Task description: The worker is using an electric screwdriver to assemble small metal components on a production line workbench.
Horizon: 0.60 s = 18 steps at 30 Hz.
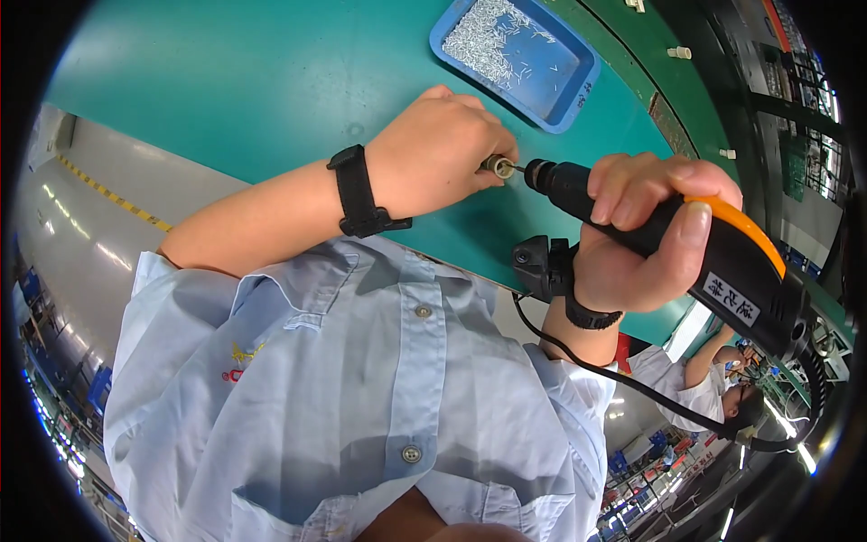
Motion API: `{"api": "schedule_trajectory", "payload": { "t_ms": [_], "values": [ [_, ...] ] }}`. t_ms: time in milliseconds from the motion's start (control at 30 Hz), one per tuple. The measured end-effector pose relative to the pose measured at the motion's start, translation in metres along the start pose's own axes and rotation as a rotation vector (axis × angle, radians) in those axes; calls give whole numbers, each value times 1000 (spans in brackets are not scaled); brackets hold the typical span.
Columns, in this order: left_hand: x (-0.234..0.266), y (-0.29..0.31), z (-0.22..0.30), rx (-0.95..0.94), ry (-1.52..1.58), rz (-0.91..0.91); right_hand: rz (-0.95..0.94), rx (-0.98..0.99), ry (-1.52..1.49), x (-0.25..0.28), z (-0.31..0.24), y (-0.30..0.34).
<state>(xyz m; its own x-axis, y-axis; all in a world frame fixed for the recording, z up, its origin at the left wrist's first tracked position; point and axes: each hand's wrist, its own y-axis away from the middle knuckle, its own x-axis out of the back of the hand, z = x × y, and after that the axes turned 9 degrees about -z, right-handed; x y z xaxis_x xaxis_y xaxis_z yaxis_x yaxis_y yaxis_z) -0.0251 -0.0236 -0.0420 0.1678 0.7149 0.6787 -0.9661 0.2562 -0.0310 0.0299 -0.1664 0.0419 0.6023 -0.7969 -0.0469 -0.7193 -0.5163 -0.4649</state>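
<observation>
My left hand (441, 143) is closed around a small cylindrical fitting (503, 169), whose round, pale end sticks out past the fingertips. Most of the fitting is hidden in the fingers. My right hand (646, 226) grips a black electric screwdriver (567, 188) with an orange strip along its body. Its thin bit points left and reaches the fitting's open end; whether it touches a screw there is too small to tell. Just beyond both hands lies a blue tray (558, 90) with many small silvery screws (483, 41) heaped toward its left side.
The hands are above a green work surface (226, 99). Small pale fittings (679, 53) stand spaced along the green ledge at the right. A black cable (817, 388) loops from the screwdriver's rear. A co-worker (691, 384) sits off to the right. A black camera (535, 260) is strapped to my right wrist.
</observation>
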Motion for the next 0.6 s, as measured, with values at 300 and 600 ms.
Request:
{"api": "schedule_trajectory", "payload": {
  "t_ms": [300, 600],
  "values": [
    [2, -1, -1, -10, 22, -9, -47, -74, -19, 1, -4, -6],
    [0, -2, -2, -6, 34, 21, -104, -60, -48, 3, -2, -8]
  ]
}}
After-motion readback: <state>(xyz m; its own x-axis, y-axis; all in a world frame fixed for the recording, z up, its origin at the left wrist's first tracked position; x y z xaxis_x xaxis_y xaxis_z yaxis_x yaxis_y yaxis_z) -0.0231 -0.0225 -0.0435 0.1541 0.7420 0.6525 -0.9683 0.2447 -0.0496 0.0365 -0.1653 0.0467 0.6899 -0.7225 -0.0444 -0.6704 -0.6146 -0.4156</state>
